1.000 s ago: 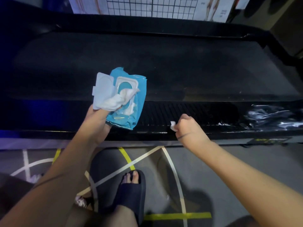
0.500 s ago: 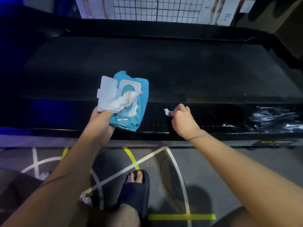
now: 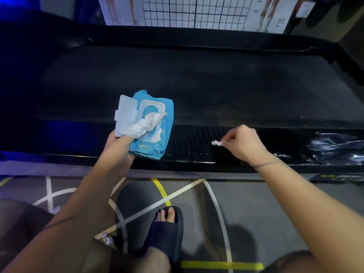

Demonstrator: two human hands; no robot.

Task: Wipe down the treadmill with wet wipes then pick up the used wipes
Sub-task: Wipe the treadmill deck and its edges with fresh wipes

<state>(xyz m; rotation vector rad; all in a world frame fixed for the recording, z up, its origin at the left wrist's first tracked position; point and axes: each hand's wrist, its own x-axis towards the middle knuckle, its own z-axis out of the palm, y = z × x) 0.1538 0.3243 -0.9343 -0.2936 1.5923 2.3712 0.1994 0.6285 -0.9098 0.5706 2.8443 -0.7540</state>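
The black treadmill (image 3: 216, 85) lies across the view, its ribbed side rail nearest me. My left hand (image 3: 120, 146) grips a blue wet-wipe pack (image 3: 155, 140) with its white lid flipped open, and a crumpled used wipe (image 3: 143, 126) is held against the pack. My right hand (image 3: 244, 143) hovers over the side rail and pinches a small white scrap of wipe (image 3: 216, 143) between its fingertips.
Crinkled dark plastic (image 3: 334, 146) lies on the rail at the right. A white grid chart (image 3: 197, 10) stands behind the treadmill. Below the rail is grey floor with white and yellow lines, and my foot in a dark slide sandal (image 3: 167, 231).
My right hand has lifted the small scrap off the rail's front edge and carried it up and to the right. The left hand keeps hold of the pack and wipe.
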